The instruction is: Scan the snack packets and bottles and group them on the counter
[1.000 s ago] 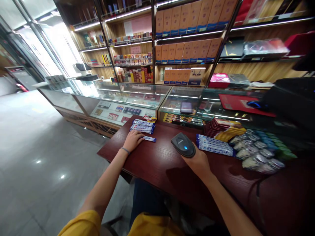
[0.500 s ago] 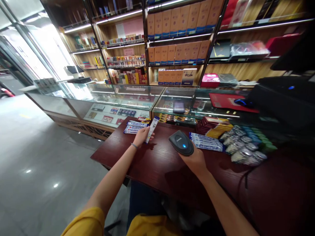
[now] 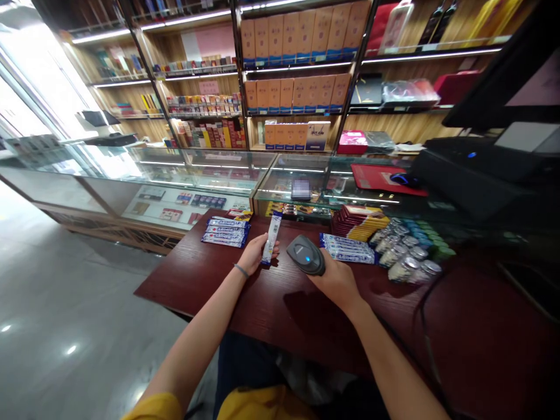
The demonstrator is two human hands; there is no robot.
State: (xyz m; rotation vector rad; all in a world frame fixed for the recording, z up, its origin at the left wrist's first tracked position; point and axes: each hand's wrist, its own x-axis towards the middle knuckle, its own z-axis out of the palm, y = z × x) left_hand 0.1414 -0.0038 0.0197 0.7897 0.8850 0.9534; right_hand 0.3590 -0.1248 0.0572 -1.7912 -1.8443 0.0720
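A slim blue-and-white packaged snack bar (image 3: 272, 236) is held upright at a slight tilt in my left hand (image 3: 256, 255), its printed face turned up and toward the right. My right hand (image 3: 336, 280) grips a black barcode scanner (image 3: 306, 255) with a blue light lit on top. The scanner's head points at the bar, a small gap apart. Left of my left hand lies a pile of similar blue-and-white bars (image 3: 225, 232). More such bars (image 3: 347, 249) lie in a row beyond my right hand.
Yellow-and-maroon packets (image 3: 359, 223) and several small lidded jars (image 3: 405, 262) stand on the right of the dark red table (image 3: 184, 280). Behind runs a glass display counter (image 3: 196, 169). A red mouse pad (image 3: 371, 178) lies on it. A cable (image 3: 423, 321) crosses the table at right.
The view has turned a little to the right. My left hand has drawn the bar nearer the scanner and its fingers show more open beneath it. The scanner stays in my right hand.
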